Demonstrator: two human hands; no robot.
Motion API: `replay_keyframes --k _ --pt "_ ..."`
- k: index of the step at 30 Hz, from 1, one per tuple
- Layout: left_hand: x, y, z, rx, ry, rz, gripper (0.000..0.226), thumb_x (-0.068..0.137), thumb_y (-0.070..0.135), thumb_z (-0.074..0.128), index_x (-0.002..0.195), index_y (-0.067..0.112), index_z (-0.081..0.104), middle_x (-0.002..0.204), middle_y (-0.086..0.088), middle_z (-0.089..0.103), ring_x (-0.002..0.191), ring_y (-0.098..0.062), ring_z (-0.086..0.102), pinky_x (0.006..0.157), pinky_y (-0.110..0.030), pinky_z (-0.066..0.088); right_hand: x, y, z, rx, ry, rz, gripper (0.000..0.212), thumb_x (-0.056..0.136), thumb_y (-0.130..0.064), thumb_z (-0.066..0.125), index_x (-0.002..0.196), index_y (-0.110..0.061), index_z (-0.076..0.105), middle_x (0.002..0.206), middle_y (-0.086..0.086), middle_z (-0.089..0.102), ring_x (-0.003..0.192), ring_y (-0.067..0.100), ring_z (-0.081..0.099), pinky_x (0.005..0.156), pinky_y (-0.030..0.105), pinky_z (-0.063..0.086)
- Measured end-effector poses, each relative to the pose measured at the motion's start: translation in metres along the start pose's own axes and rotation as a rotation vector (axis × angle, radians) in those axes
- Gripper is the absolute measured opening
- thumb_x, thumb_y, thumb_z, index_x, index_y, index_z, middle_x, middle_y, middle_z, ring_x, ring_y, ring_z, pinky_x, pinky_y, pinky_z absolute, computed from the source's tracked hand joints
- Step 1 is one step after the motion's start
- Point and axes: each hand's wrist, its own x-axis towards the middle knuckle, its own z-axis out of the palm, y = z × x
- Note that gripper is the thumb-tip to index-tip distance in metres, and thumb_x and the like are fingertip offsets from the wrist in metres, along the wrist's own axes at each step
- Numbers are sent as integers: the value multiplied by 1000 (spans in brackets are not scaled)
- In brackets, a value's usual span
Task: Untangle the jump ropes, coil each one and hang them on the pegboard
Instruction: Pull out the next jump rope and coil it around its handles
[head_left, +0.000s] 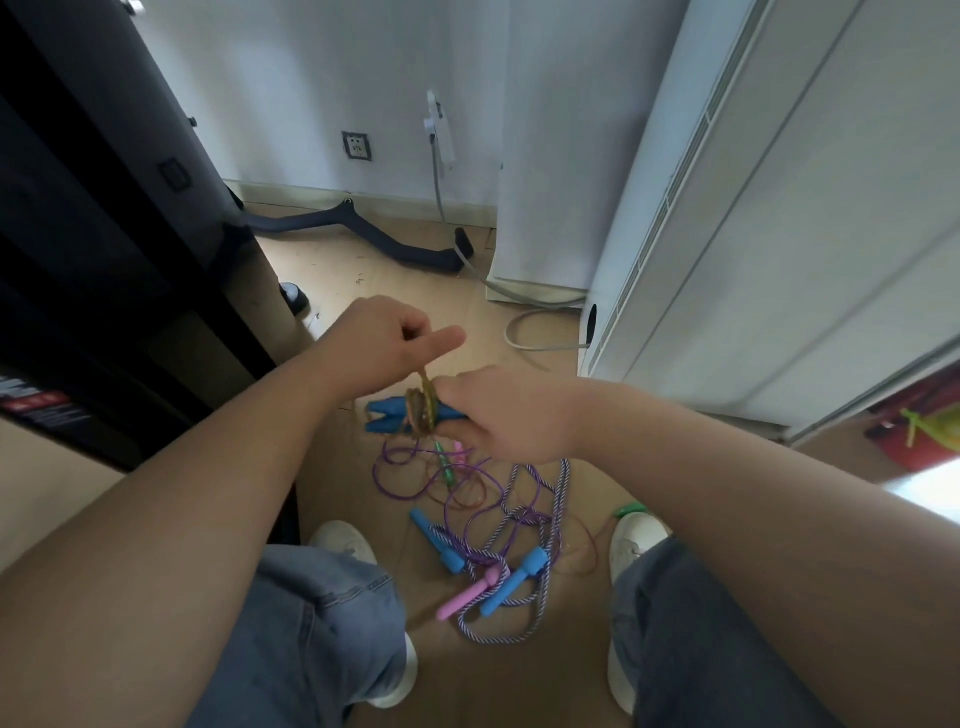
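My right hand (511, 415) grips a pair of blue handles (387, 415) held side by side, with a thin brown rope (420, 408) wound around them in several turns. My left hand (387, 338) is closed on the free end of that brown rope, just above the handles. On the floor between my feet lies a tangle: a thin purple rope (410, 467), a purple-and-white braided rope (558, 499), two blue handles (436, 540) (514, 579), a pink handle (465, 597) and small green (445, 467) and pink pieces. No pegboard is in view.
A black cabinet (104, 234) stands at the left, a tall white appliance (779, 234) at the right. A dark padded bar (374, 228) and a grey cable (519, 332) lie on the wooden floor by the wall. My white shoes (636, 535) flank the tangle.
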Motion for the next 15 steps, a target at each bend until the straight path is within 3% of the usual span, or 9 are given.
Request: replay_keyframes --k 4,7,8,11,15 --pt "5 -2 9 -204 -83 -170 60 93 56 53 54 13 45 52 -3 45 50 -16 44 64 -32 44 -5 -6 -8 90 142 18 15 105 -32 49 98 -18 49 76 -7 54 62 7 50 55 18 34" --pt "6 2 11 -223 -98 -300 38 101 29 55 66 18 46 61 0 50 54 -10 46 63 -28 50 -8 -6 -16 173 296 94 15 105 -33 48 94 -22 48 75 -6 56 60 6 51 54 17 40" --pt "6 1 14 -225 -92 -331 40 103 25 49 64 16 47 57 0 50 50 -7 44 63 -27 49 -7 -3 -19 209 358 125 16 105 -33 47 93 -22 49 77 -3 59 61 9 54 55 17 42" --pt "3 -1 13 -247 -94 -235 61 103 51 38 59 15 58 45 6 50 39 -8 42 52 -23 42 -3 17 -25 146 461 280 19 104 -34 47 96 -19 54 81 0 61 66 15 58 56 28 42" --pt "-6 6 11 -91 -190 -72 51 98 58 44 72 22 69 60 2 55 53 -11 48 59 -28 43 -5 53 -26 -6 405 541 20 105 -33 45 94 -17 49 78 -1 50 66 15 50 55 28 32"
